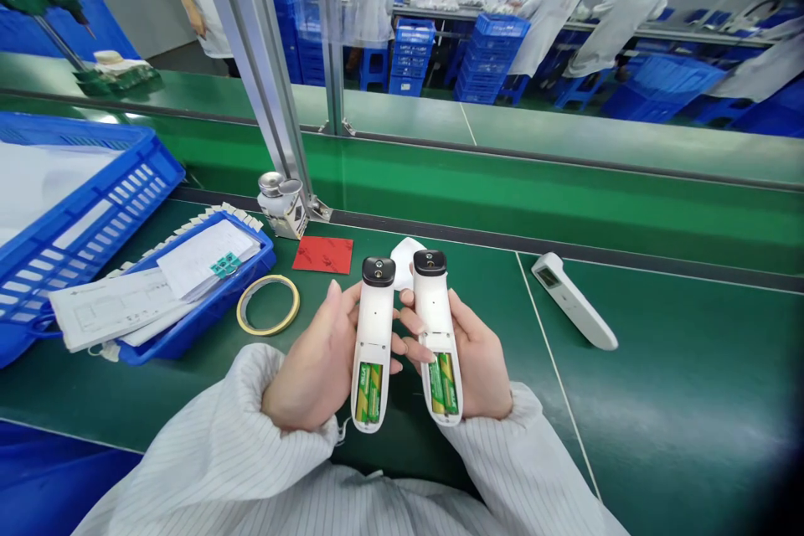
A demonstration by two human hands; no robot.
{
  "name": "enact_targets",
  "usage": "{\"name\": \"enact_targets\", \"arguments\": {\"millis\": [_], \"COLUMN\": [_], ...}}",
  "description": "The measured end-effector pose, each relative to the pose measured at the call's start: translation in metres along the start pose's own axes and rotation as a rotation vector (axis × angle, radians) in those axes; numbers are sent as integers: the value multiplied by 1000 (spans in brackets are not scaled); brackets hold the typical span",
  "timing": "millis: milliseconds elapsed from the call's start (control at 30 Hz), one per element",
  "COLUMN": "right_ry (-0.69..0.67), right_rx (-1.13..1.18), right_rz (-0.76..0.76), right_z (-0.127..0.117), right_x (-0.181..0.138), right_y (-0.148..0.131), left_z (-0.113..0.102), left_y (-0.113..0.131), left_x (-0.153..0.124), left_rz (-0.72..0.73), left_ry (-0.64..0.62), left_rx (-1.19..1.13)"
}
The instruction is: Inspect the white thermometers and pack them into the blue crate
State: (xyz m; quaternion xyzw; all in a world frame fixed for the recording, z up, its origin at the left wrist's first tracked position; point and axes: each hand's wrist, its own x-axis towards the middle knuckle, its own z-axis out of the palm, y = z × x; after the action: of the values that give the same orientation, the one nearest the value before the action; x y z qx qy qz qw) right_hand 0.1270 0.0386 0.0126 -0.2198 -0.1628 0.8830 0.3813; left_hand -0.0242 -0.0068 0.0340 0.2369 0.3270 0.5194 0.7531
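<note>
Sleeves [251,444] of white striped cloth come in from the bottom edge. Just past them my left hand [311,368] is closed around the left thermometer [373,322] and my right hand [483,364] around the right thermometer [436,314], one infrared unit in each, held above the green table [659,368] close to my chest.

Both are turned back-side up with the battery covers off. I judge I hold them this way, side by side and nearly touching, so that both open compartments face me at once; green batteries [368,392] show in the left one and another pair [443,383] in the right. My fingers wrap the sides and leave those compartments uncovered.

Each long axis runs away from me. The dark sensor heads point to the far side and the battery ends point back at me. The heads sit close together and the near ends spread slightly apart.

A third thermometer [573,300] lies display-up on the table, well apart to the right, set diagonally. To the left are a ring of tape [268,304], a red card [323,255] and a blue tray [207,314] of papers.
</note>
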Motion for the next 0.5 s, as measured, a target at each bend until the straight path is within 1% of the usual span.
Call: {"name": "enact_targets", "arguments": {"millis": [100,267,400,500], "right_ry": [-31,-134,-179,-173], "right_rx": [-36,-77,-100,-105], "right_rz": [-48,-108,-117,-117], "right_z": [3,4,3,2], "right_x": [-3,-6,-7,-8], "right_y": [2,3,2,2], "left_z": [-1,-8,-14,-16], "left_y": [-3,-12,-18,-18], "left_x": [0,-2,-3,-4], "left_rz": [2,64,102,120], "left_ry": [24,88,59,44], "left_rx": [39,197,281,308]}}
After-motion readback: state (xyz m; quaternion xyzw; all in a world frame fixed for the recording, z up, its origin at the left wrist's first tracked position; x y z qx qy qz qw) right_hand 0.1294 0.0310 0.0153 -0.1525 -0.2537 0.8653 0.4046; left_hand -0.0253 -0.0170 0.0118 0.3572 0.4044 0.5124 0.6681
